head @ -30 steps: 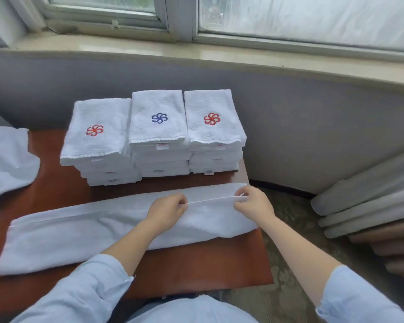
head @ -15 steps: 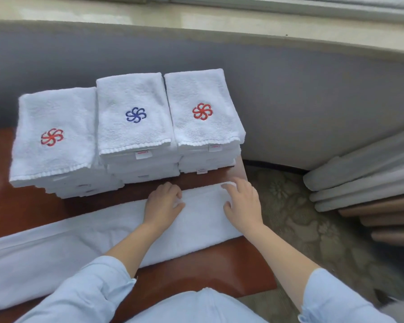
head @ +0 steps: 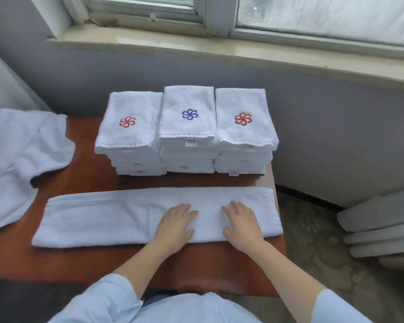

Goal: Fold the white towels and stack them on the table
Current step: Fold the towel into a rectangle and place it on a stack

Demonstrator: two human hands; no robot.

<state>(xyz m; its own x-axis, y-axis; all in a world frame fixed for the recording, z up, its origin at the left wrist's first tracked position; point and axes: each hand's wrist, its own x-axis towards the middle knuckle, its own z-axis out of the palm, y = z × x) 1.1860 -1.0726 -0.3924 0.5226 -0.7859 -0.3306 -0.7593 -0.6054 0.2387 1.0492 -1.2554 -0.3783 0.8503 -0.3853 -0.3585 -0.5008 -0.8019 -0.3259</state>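
Head-height view looking down on a reddish-brown wooden desk [head: 79,264].

A white long towel [head: 103,217], folded lengthwise into a narrow band, lies flat across the near half of the desk, running from 9 o'clock to 3 o'clock. Its right end reaches the desk's right edge.

Both hands lie palm down on the right half of this band, side by side with a gap of bare cloth between them. The left hand [head: 175,226] presses flat, its fingers [head: 187,210] straight and slightly spread, pointing toward 12 o'clock. The right hand [head: 241,226], at 3 o'clock from the left one, rests the same way with its fingers straight and a little apart.

At 12 o'clock from the hands, three piles of folded white towels stand in a row, side by side. The left stack [head: 128,127] shows a red pinwheel emblem on top, the middle stack [head: 188,117] a blue one, and the right stack [head: 243,120] a red one. Small labels show along their front edges.

At 9 o'clock, loose towels [head: 21,148] lie crumpled in a heap over the desk's left edge.

Beyond the desk, at 12 o'clock, a grey wall [head: 313,136] rises to a pale windowsill [head: 219,52]. At 3 o'clock, off the desk, grey rolls [head: 383,220] lie stacked on a patterned floor [head: 313,241]; what they are cannot be told. Light blue sleeves [head: 107,299] show at 6 o'clock.
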